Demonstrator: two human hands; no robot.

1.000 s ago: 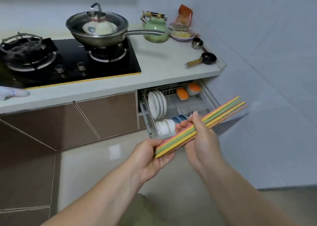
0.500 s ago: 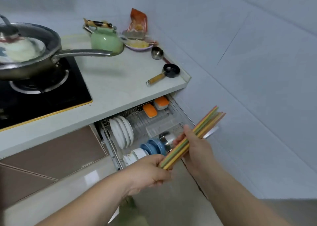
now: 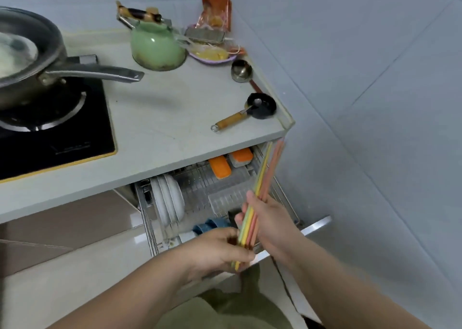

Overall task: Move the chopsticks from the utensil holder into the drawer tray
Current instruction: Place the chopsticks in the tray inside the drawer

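A bundle of several pastel chopsticks (image 3: 265,173), yellow, green and pink, is held steeply over the open wire drawer (image 3: 282,191) under the counter. My right hand (image 3: 272,218) grips the bundle around its middle. My left hand (image 3: 220,251) pinches its lower ends. The upper tips reach the counter's front edge at the right corner. A clear ribbed tray (image 3: 225,201) lies in the drawer just behind my right hand. No utensil holder is in view.
White plates (image 3: 167,201) stand in the drawer's left rack, blue bowls (image 3: 210,225) near its front, two orange-lidded boxes (image 3: 220,166) at the back. On the counter (image 3: 160,118) sit a green kettle (image 3: 156,46), a pan (image 3: 27,61) on the stove, and a black ladle (image 3: 260,105). A tiled wall stands to the right.
The chopstick bundle has swung from a shallow slant to nearly upright and come over the drawer. Both hands moved with it, and my view has come closer to the drawer.
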